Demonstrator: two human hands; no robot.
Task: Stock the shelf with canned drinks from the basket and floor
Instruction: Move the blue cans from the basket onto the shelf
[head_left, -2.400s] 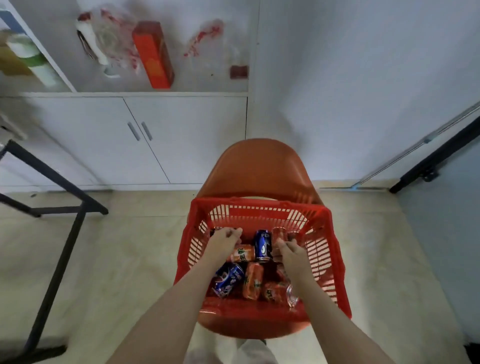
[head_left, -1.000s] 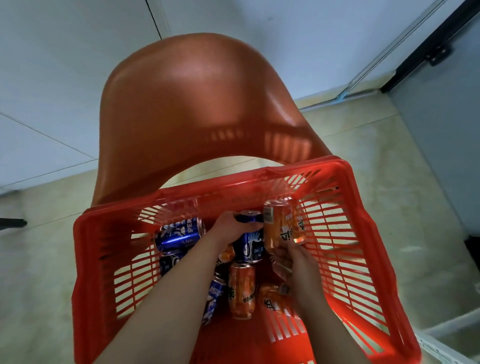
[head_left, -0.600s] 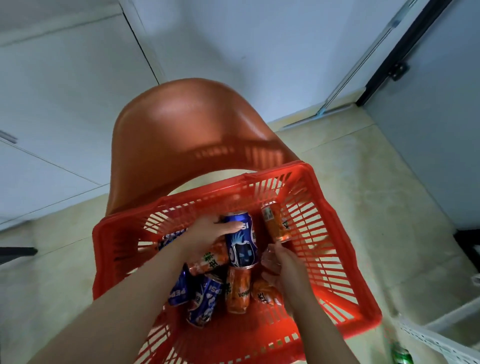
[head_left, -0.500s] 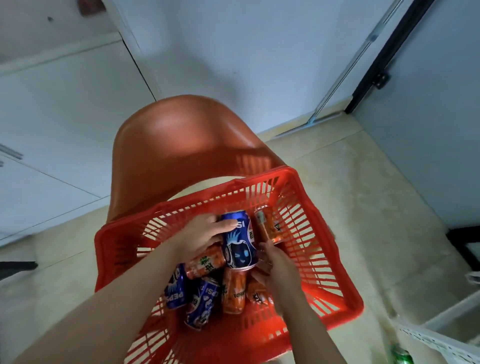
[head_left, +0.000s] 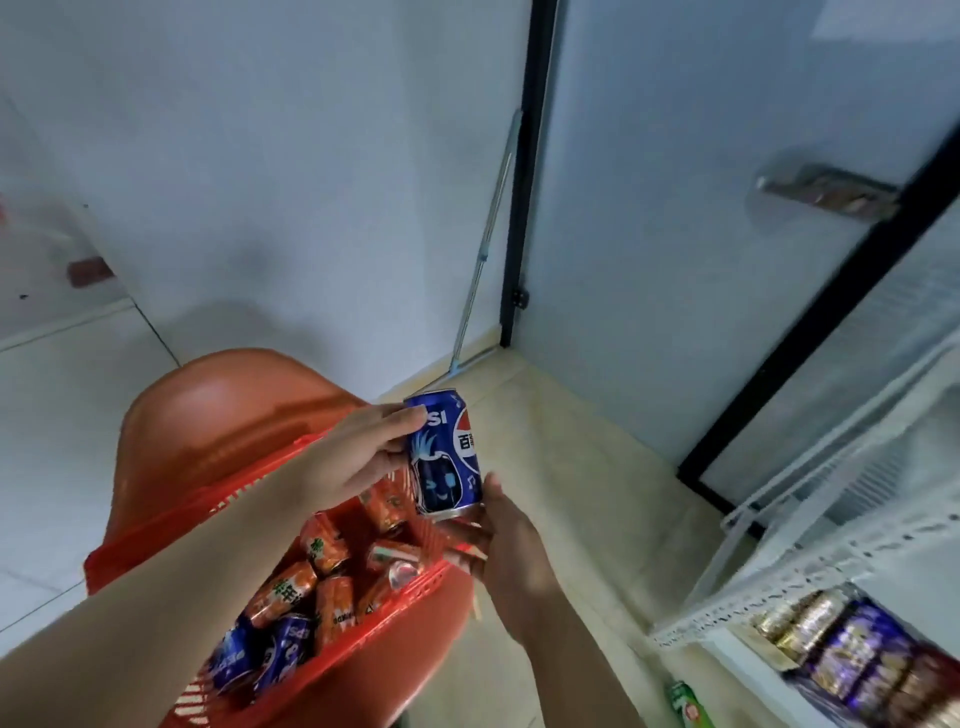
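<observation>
Over red basket (head_left: 156, 530) of cans (head_left: 311, 577) on orange chair (head_left: 208, 415), L hand (head_left: 358, 457) fingers grip upright blue can (head_left: 447, 457) near top, R hand (head_left: 509, 551) fingers spread loosely under its base, shelf (head_left: 779, 577) right.

head view; close, downward over basket (head_left: 395, 618)

- Left arm reaches in from the lower left, forearm bare, and the left grip (head_left: 363, 460) wraps fingers and thumb round the upper side of the blue can (head_left: 448, 457).
- Right grip (head_left: 506, 545) sits just below, fingers stretched under the can's base, thumb up against its side.
</observation>
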